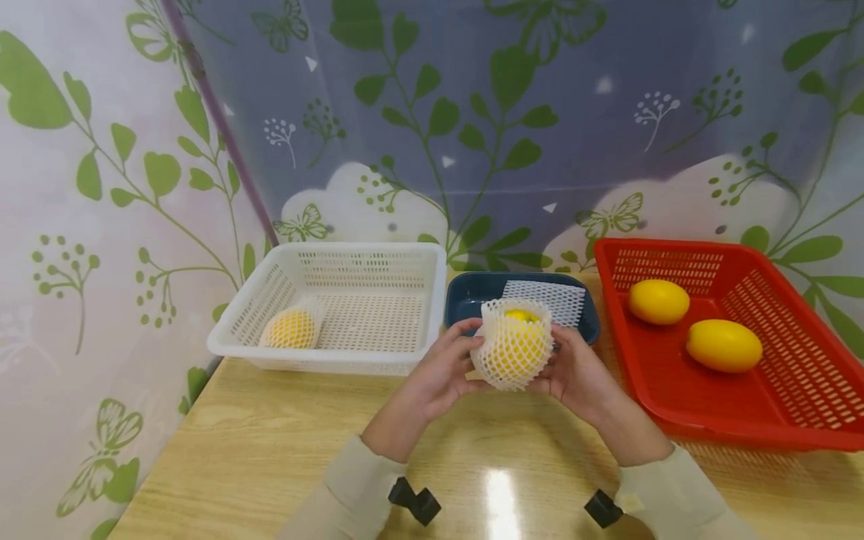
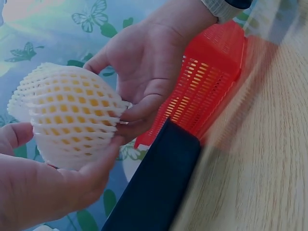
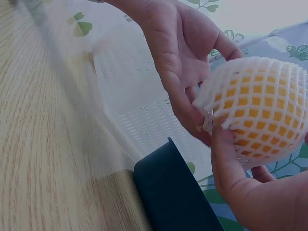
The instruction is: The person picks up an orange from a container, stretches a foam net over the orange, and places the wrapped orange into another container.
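Both hands hold a yellow fruit (image 1: 521,316) wrapped in a white foam net sleeve (image 1: 511,355), raised over the near side of a dark blue tray. My left hand (image 1: 440,373) grips its left side, and my right hand (image 1: 579,377) grips its right side. At the top, the sleeve gapes and bare yellow skin shows. In the left wrist view the net (image 2: 72,115) covers most of the fruit, with loose netting at the far end. The right wrist view shows fingertips of both hands at the net's edge (image 3: 216,108).
A flat white foam net sleeve (image 1: 556,296) lies in the dark blue tray (image 1: 464,291). To the left, a white basket (image 1: 364,364) holds one netted yellow fruit (image 1: 290,328). On the right, a red basket (image 1: 648,390) contains two bare yellow fruits (image 1: 724,346). Patterned cloth hangs behind the wooden table (image 1: 270,442).
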The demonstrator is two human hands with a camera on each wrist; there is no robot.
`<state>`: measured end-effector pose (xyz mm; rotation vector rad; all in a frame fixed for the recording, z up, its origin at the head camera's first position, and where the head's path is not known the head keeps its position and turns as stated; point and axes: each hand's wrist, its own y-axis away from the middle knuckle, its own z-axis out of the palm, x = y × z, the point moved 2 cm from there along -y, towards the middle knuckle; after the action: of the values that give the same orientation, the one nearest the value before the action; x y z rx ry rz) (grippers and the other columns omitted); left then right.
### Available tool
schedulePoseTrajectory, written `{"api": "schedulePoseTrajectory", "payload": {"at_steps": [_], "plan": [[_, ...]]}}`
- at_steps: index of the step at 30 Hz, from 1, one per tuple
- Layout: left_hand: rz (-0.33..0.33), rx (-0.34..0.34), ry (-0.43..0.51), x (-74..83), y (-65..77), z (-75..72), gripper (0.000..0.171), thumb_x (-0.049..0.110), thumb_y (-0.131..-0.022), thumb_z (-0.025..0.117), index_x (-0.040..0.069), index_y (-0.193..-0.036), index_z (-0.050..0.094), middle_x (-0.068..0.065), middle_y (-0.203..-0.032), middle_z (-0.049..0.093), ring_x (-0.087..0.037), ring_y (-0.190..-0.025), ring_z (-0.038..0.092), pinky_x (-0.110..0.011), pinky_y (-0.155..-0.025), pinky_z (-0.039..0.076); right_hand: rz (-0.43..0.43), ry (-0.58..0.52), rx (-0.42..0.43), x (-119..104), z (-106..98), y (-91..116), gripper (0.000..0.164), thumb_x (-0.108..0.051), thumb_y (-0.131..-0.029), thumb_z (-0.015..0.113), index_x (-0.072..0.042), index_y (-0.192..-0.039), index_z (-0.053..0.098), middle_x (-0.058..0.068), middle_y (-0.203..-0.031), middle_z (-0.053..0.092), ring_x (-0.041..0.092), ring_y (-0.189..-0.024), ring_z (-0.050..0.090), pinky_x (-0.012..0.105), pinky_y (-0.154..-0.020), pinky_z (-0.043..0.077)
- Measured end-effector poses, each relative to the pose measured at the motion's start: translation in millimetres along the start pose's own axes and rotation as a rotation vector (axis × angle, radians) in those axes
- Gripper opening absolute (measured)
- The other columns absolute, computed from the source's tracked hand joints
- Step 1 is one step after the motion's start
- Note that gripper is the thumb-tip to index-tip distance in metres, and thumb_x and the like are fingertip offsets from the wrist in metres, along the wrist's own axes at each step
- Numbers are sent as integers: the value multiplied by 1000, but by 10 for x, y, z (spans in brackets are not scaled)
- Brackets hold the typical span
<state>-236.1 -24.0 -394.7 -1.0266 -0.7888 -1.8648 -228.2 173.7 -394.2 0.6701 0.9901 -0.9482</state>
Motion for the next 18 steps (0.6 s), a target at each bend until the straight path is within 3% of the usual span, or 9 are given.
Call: {"api": "schedulePoseTrajectory", "payload": {"at_steps": [3,5,12,18], "plan": [[-15,-10,-28,10,-1,-8,38,20,-100,48,12,-135,38,-10,-127,48,-22,-110,52,-57,-96,45,-5,0,6,9,-2,-6,35,-39,-105,25,-19,-130,40,1,-114,58,19,-96,60,32,-85,55],[-15,-3,-42,10,-5,-4,38,20,-100,48,11,-136,39,-8,-126,50,-20,-112,53,-57,-99,43,-8,-5,12,9,-8,0,35,-38,-105,25,-19,-130,39,1,-114,58,19,-96,59,31,-85,54],[44,-3,-29,11,-21,-5,37,18,-103,44,12,-139,38,-5,-117,54,-16,-101,58,-38,-91,49,-20,-30,26,14,-26,2,29,-29,-106,26,-17,-124,45,0,-106,59,19,-91,58,29,-83,55],[64,-25,-58,22,-11,3,44,27,-105,42,12,-146,36,-9,-131,50,-18,-105,57,-38,-91,50,-7,-61,74,15,-26,-8,24,-25,-106,28,-18,-120,46,-2,-102,60,18,-87,58,27,-80,55]]}}
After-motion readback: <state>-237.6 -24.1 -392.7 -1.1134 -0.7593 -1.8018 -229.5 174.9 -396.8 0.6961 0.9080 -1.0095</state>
